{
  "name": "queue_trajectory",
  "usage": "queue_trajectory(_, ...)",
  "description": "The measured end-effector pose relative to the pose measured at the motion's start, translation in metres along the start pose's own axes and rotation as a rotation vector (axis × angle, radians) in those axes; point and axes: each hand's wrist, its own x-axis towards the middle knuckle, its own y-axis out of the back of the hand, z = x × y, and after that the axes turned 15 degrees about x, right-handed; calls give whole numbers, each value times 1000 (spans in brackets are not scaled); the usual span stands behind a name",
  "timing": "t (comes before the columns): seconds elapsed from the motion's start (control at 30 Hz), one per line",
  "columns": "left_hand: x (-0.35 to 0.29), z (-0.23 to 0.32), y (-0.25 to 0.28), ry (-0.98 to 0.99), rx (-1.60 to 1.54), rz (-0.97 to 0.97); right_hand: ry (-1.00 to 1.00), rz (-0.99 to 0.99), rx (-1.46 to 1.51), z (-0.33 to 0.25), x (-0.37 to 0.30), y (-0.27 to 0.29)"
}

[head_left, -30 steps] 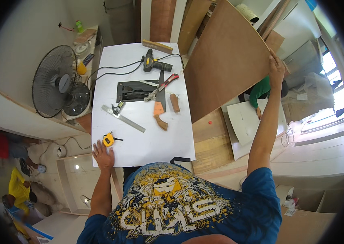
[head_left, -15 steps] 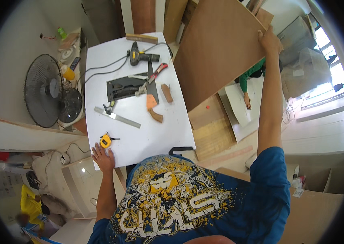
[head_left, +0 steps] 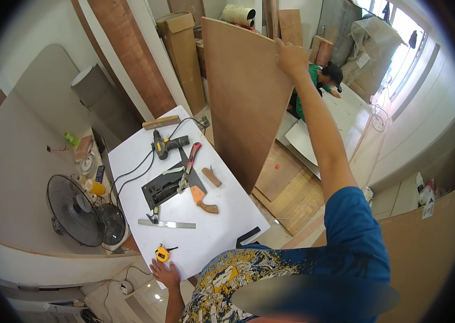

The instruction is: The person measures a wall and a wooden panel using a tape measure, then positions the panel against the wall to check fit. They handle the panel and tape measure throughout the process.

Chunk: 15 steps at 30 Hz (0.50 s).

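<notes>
My right hand (head_left: 291, 58) is closed on the upper right corner of a large brown plywood panel (head_left: 246, 97), which stands upright beyond the white table (head_left: 222, 226). Flat on the table's near left edge lies my left hand (head_left: 166, 273), fingers spread, just below a yellow tape measure (head_left: 163, 253). Also on the table are a combination square (head_left: 168, 223), a handsaw (head_left: 200, 197), a red utility knife (head_left: 193, 156), a cordless-style drill (head_left: 167, 145), a black tool on a dark plate (head_left: 163, 188) and a small brown block (head_left: 211, 177).
A standing fan (head_left: 74, 209) is close on the left. Behind the panel, a person in green (head_left: 319, 86) bends over a white board (head_left: 346, 121). Plywood pieces (head_left: 286, 185) lie on the floor to the right. A tall cardboard box (head_left: 182, 59) stands at the back.
My view has swung toward the right and farther up the room. The panel now stands more upright, my right hand still on its corner. My left hand stays by the tape measure.
</notes>
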Motion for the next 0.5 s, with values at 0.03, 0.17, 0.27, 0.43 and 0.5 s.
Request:
queue_trajectory(0.03, 3, -11, 0, -32, -81, -7, 4, 18, -9, -2, 2, 2)
queue_trajectory(0.17, 52, -45, 12, 69, -525, 74, -2, 5, 86, -21, 2, 6)
queue_trajectory(0.27, 97, 28, 144, -26, -969, -78, 1, 23, 88, -21, -1, 5)
queue_trajectory(0.43, 67, 192, 436, -742, -1544, 413, 28, 62, 97, -27, -12, 8)
queue_trajectory(0.5, 49, 169, 487, -1102, -1673, 191, 50, 29, 112, -48, -12, 19)
